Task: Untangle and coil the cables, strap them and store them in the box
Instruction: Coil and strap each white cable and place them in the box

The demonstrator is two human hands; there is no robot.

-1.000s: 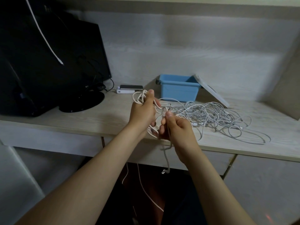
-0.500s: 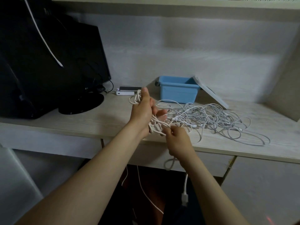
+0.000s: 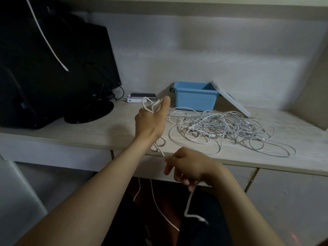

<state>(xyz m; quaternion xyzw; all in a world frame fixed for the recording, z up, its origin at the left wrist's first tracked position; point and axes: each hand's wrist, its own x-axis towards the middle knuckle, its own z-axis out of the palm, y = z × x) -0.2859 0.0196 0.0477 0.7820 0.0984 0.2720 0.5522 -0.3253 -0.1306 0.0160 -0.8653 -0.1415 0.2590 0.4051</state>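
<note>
Coiling of one white cable [image 3: 154, 106] is in hand; strapping and boxing are not yet done.

The left hand [image 3: 150, 121] is raised over the desk [image 3: 88, 132], thumb extended. It holds several loops bunched at the fingers; how far those fingers curl cannot be told.

The right hand [image 3: 190, 166] sits lower and nearer, at the desk's near edge, fingers curled round the same cable.

The cable runs taut from the loops down and to the near right into the right hand. Its loose end [image 3: 203, 219] hangs below that hand.

Judgement: the right hand is nearer the slack and must carry it up and far-left to the loops.

The tangled pile [image 3: 218, 126] lies to the right. The blue box [image 3: 195, 102] stands open just beyond it.
</note>
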